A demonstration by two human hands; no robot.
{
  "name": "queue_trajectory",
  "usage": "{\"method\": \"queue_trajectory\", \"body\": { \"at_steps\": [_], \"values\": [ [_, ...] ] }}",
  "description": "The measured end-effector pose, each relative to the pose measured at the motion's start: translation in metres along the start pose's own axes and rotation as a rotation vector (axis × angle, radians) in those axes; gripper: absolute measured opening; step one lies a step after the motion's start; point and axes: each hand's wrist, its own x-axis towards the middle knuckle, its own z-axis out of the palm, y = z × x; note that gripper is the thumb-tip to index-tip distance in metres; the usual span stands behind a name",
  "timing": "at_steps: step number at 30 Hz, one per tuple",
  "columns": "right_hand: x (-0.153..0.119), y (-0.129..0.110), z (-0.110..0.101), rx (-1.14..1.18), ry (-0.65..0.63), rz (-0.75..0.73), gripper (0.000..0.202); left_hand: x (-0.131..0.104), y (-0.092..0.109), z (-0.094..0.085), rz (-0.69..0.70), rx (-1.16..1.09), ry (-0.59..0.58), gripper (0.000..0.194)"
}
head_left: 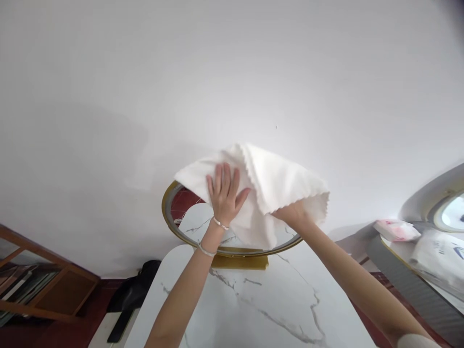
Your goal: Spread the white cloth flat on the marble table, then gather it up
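A white cloth (282, 174) with a scalloped edge hangs over an oval mirror (166, 215) with a gold rim, covering most of its glass. My left hand (225, 195) lies flat against the cloth, fingers spread, over the mirror's middle. Under a raised fold on the right is my right hand (295, 215); the cloth hides its fingers, so their grip does not show. A gold base (239, 262) supports the mirror on a white marble-patterned table (253, 304), which also appears reflected in the uncovered glass.
A pale wall (232, 72) rises close behind the mirror. To the right, another table holds a pink-and-white packet (397, 230), a white plastic bag (438, 256) and a second round mirror (451, 212). A wooden shelf (68, 290) and a black bag (134, 287) are at the left.
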Motion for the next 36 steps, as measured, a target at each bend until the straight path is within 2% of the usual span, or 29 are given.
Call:
{"method": "queue_trajectory", "body": {
  "at_steps": [2,4,6,8,12,14,16,18,21,24,26,28,29,30,33,36],
  "values": [
    [0.007,0.001,-0.012,-0.046,0.109,0.0,0.051,0.024,0.02,-0.005,0.042,0.025,-0.014,0.055],
    [-0.002,0.005,-0.018,-0.092,0.255,0.0,0.056,0.028,0.039,-0.004,0.117,0.023,-0.065,0.052],
    [-0.029,0.015,-0.015,-0.119,0.352,0.006,0.063,0.014,0.057,0.004,0.227,-0.013,-0.134,0.049],
    [-0.072,0.028,0.0,-0.135,0.362,0.038,0.069,-0.011,0.072,0.013,0.328,-0.069,-0.235,0.047],
    [-0.173,0.045,0.043,-0.031,0.171,0.209,0.077,-0.08,0.09,0.026,0.385,-0.136,-0.481,0.053],
    [-0.217,0.041,0.06,0.117,-0.021,0.353,0.07,-0.119,0.091,0.027,0.324,-0.152,-0.575,0.052],
    [-0.249,0.029,0.072,0.259,-0.2,0.455,0.058,-0.158,0.087,0.025,0.229,-0.17,-0.651,0.048],
    [-0.269,0.015,0.079,0.353,-0.31,0.485,0.051,-0.195,0.081,0.019,0.098,-0.178,-0.699,0.042],
    [-0.282,-0.005,0.084,0.526,-0.481,0.467,0.056,-0.24,0.073,0.006,-0.144,-0.217,-0.751,0.039],
    [-0.28,-0.019,0.081,0.741,-0.614,0.516,0.063,-0.266,0.068,-0.005,-0.522,-0.382,-0.77,0.044],
    [-0.274,-0.026,0.074,0.866,-0.613,0.651,0.066,-0.272,0.067,-0.008,-0.965,-0.604,-0.649,0.047],
    [-0.266,-0.032,0.064,1.007,-0.566,0.851,0.068,-0.274,0.066,-0.008,-1.408,-0.814,-0.445,0.044],
    [-0.262,-0.034,0.059,1.083,-0.523,0.967,0.068,-0.274,0.066,-0.006,-1.573,-0.882,-0.351,0.041],
    [-0.259,-0.035,0.055,1.158,-0.475,1.086,0.069,-0.273,0.064,-0.005,-1.691,-0.918,-0.279,0.037],
    [-0.253,-0.037,0.046,1.302,-0.368,1.412,0.063,-0.268,0.055,-0.003,-1.876,-0.925,-0.162,0.043],
    [-0.256,-0.04,0.042,1.277,-0.338,1.568,0.056,-0.259,0.041,-0.003,-2.0,-0.917,-0.065,0.042]
  ]
}}
